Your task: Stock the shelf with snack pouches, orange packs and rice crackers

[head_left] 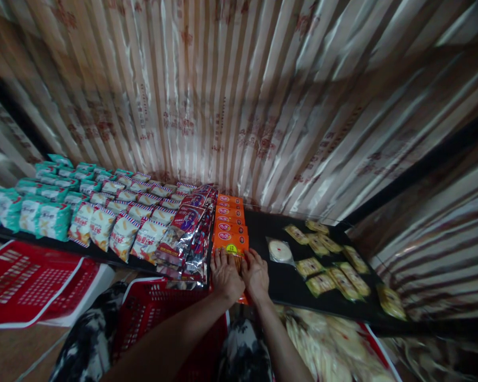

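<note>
My left hand [225,275] and my right hand [256,274] lie side by side, both pressed on the front orange snack packet [230,242] at the near edge of a black shelf [271,225]. That packet heads a row of orange packets [230,209] running back toward the striped wall. Fingers of both hands are flat on the packet's lower edge. Left of the row stand dark red-and-silver foil bags [189,231]. To the right lies a clear packet with a round white cake [280,250].
White-and-orange snack bags [121,225] and teal packets [43,204] fill the shelf's left part. Small yellow-green packets [330,262] lie scattered at right. A red plastic basket [159,313] sits below, another red basket [27,281] at left, pale packets [326,345] lower right.
</note>
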`<state>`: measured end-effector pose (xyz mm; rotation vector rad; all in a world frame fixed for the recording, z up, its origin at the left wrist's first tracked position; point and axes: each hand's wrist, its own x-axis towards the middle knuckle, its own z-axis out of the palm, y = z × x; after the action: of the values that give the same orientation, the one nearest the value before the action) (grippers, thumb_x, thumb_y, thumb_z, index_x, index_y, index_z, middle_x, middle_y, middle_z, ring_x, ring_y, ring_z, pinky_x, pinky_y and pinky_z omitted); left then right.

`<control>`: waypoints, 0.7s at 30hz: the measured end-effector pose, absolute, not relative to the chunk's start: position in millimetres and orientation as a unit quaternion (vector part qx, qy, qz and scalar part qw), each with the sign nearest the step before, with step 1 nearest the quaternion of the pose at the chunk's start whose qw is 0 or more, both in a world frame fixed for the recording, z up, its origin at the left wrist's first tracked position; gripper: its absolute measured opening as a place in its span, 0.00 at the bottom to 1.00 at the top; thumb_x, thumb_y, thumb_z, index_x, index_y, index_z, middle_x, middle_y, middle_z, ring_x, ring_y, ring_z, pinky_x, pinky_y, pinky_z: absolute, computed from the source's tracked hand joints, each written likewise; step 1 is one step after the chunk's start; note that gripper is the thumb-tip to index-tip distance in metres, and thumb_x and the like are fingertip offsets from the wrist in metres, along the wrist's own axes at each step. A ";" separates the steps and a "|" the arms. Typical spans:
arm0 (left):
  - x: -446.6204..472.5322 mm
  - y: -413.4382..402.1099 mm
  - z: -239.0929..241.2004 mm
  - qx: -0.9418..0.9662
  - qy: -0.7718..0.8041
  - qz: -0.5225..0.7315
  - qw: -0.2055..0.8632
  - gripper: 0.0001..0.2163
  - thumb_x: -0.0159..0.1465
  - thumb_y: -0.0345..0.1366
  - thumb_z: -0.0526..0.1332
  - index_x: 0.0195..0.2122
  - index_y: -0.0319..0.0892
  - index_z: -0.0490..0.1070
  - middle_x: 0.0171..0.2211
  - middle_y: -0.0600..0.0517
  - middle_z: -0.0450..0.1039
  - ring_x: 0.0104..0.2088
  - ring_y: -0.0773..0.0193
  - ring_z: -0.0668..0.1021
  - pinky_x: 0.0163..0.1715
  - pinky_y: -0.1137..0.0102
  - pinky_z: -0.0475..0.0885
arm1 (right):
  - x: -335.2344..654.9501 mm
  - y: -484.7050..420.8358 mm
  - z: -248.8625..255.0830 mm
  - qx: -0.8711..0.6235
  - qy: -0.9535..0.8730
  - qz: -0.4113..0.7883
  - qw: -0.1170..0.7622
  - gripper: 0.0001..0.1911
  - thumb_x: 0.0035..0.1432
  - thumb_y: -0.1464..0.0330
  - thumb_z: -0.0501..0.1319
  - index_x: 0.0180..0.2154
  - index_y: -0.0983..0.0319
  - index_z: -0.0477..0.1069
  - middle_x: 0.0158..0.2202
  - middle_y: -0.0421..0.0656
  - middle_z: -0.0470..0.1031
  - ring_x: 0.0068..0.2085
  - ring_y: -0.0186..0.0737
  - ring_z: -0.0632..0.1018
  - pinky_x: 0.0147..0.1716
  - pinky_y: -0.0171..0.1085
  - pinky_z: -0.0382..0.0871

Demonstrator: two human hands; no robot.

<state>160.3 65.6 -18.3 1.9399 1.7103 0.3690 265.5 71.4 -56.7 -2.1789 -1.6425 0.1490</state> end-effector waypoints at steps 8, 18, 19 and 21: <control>158.4 45.4 5.4 0.736 0.575 0.213 0.287 0.23 0.61 0.34 0.51 0.56 0.31 0.63 0.62 0.39 0.56 0.64 0.51 0.53 0.64 0.60 0.45 | 261.3 59.6 -36.7 -0.748 -0.572 0.021 0.337 0.24 0.59 0.63 0.47 0.47 0.69 0.71 0.51 0.55 0.70 0.52 0.47 0.69 0.52 0.44 0.62; 81.3 -58.7 -55.2 0.744 0.404 0.332 0.417 0.16 0.62 0.30 0.48 0.49 0.39 0.67 0.45 0.43 0.72 0.48 0.57 0.73 0.50 0.63 0.69 | 196.3 -54.4 -51.4 -0.615 -0.653 0.103 0.430 0.13 0.61 0.67 0.51 0.40 0.61 0.73 0.37 0.46 0.77 0.38 0.39 0.77 0.41 0.38 0.71; 72.4 -66.9 -68.3 0.717 0.429 0.330 0.440 0.15 0.62 0.29 0.48 0.47 0.39 0.69 0.44 0.43 0.72 0.47 0.56 0.73 0.50 0.61 0.68 | 186.6 -62.5 -61.3 -0.621 -0.667 0.140 0.388 0.14 0.61 0.68 0.50 0.41 0.60 0.73 0.38 0.46 0.77 0.39 0.40 0.77 0.40 0.39 0.71; 55.6 -75.6 -92.5 0.616 0.486 0.307 0.539 0.10 0.60 0.27 0.53 0.39 0.40 0.72 0.41 0.44 0.73 0.45 0.57 0.74 0.51 0.61 0.67 | 168.2 -70.1 -78.1 -0.627 -0.696 0.207 0.280 0.18 0.60 0.71 0.47 0.42 0.61 0.74 0.39 0.47 0.78 0.40 0.41 0.77 0.42 0.39 0.71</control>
<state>55.6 -75.6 -92.5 1.4651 1.1550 0.7300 168.2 -70.1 -78.1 -1.6811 -1.8671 0.5557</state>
